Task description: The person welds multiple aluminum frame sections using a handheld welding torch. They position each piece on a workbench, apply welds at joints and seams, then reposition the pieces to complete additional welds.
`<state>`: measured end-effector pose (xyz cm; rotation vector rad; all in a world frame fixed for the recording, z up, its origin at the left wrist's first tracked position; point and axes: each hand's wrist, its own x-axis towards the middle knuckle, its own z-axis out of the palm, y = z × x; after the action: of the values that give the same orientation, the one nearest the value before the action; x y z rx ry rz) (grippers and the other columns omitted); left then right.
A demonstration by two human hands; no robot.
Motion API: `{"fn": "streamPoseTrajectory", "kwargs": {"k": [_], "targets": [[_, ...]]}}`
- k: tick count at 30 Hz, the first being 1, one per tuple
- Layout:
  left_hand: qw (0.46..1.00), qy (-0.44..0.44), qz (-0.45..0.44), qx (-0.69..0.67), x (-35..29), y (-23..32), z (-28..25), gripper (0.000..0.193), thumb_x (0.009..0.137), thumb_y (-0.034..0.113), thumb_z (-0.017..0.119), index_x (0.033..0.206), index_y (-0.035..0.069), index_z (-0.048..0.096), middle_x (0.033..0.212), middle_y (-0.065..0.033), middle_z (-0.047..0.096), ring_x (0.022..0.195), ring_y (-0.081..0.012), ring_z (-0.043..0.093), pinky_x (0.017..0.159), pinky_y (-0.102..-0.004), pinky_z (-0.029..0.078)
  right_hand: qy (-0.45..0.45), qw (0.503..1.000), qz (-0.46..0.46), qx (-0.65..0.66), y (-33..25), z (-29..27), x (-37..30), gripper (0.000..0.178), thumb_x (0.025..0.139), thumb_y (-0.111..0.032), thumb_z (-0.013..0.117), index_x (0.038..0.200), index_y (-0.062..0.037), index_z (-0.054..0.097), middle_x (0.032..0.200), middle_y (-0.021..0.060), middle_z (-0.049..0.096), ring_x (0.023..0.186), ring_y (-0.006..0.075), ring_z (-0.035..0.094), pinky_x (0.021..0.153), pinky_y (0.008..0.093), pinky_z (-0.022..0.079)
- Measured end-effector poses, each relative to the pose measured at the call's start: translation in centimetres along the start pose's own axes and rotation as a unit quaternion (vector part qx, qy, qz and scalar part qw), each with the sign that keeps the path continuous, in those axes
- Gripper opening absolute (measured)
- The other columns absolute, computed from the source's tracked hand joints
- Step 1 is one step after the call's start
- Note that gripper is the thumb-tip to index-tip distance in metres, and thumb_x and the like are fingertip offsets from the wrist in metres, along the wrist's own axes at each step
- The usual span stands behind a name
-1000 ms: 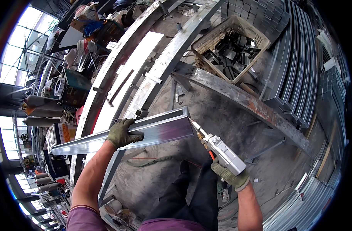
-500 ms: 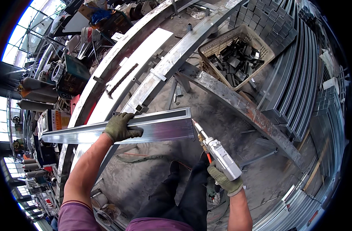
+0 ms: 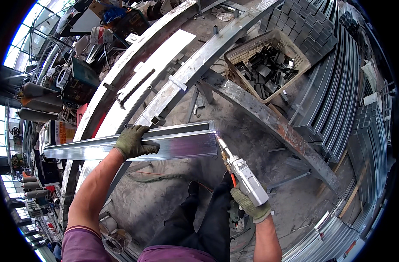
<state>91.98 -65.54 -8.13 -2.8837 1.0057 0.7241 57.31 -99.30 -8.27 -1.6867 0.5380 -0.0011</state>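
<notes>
A long, shiny metal channel (image 3: 182,147) lies across the rails in front of me, its open groove facing up. My left hand (image 3: 137,143), in a green work glove, grips the channel near its middle, fingers over the top and thumb along the front face. In my right hand (image 3: 251,204), also gloved, is a silver-white welding gun (image 3: 247,174) with an orange hose along it. Its copper-coloured nozzle points up and left to the channel's right end, just below the top corner. A small violet-white glow shows at the tip; whether nozzle and metal touch I cannot tell.
Curved steel rails (image 3: 182,87) run from far right to near left. A slanted rusty beam (image 3: 278,124) stands to the right. Beyond it are a plastic crate (image 3: 305,65) of short metal pieces and stacked long profiles (image 3: 334,109). Gas cylinders (image 3: 40,104) lie at left.
A violet-white glow has appeared at the welding gun's nozzle. The gun has shifted slightly up and left. My left hand keeps its hold on the channel, and the whole view has moved a little.
</notes>
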Motion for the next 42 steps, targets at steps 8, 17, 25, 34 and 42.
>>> {"fn": "streamPoseTrajectory", "kwargs": {"k": [8, 17, 25, 34, 42], "targets": [[1.000, 0.017, 0.001, -0.004, -0.4, 0.1, 0.2, 0.110, 0.070, 0.079, 0.088, 0.143, 0.000, 0.066, 0.138, -0.0242, 0.070, 0.129, -0.0424, 0.067, 0.111, -0.0499, 0.053, -0.006, 1.000, -0.017, 0.009, 0.3, -0.1, -0.5, 0.012, 0.090, -0.005, 0.087, 0.097, -0.0059, 0.077, 0.073, -0.0011, 0.070, 0.060, 0.0100, 0.064, 0.055, 0.0304, 0.051], [1.000, 0.004, -0.005, -0.002, -0.6, 0.7, -0.2, 0.105, 0.071, 0.074, 0.090, 0.142, 0.000, 0.067, 0.137, -0.0241, 0.070, 0.129, -0.0420, 0.067, 0.111, -0.0490, 0.053, 0.003, 0.999, -0.028, -0.026, -0.4, -0.1, -0.5, 0.012, 0.087, -0.004, 0.088, 0.091, -0.0049, 0.077, 0.073, 0.0053, 0.074, 0.063, 0.0176, 0.072, 0.059, 0.0351, 0.056], [1.000, 0.016, 0.003, 0.004, -0.6, 0.2, -0.1, 0.108, 0.069, 0.077, 0.089, 0.142, 0.001, 0.067, 0.136, -0.0233, 0.071, 0.127, -0.0420, 0.068, 0.110, -0.0491, 0.053, 0.004, 0.995, -0.068, -0.072, 0.2, -0.2, -0.5, 0.013, 0.086, -0.006, 0.089, 0.090, -0.0055, 0.077, 0.072, 0.0066, 0.073, 0.062, 0.0229, 0.072, 0.058, 0.0368, 0.055], [1.000, 0.014, 0.006, -0.005, -1.1, 0.5, -0.2, 0.110, 0.068, 0.081, 0.087, 0.141, 0.001, 0.068, 0.134, -0.0230, 0.072, 0.126, -0.0426, 0.068, 0.109, -0.0501, 0.053, 0.004, 0.993, -0.085, -0.080, 1.3, -0.2, -1.1, 0.013, 0.085, -0.006, 0.090, 0.089, -0.0082, 0.078, 0.076, 0.0058, 0.076, 0.067, 0.0220, 0.075, 0.060, 0.0358, 0.058], [0.999, 0.029, 0.019, 0.004, -1.0, 0.1, 0.2, 0.109, 0.067, 0.079, 0.089, 0.140, 0.000, 0.068, 0.132, -0.0227, 0.073, 0.124, -0.0425, 0.069, 0.107, -0.0501, 0.054, 0.011, 0.993, -0.096, -0.073, 1.4, 0.0, -1.3, 0.014, 0.085, -0.008, 0.089, 0.093, -0.0072, 0.078, 0.077, 0.0090, 0.075, 0.068, 0.0269, 0.074, 0.062, 0.0382, 0.058]]}}
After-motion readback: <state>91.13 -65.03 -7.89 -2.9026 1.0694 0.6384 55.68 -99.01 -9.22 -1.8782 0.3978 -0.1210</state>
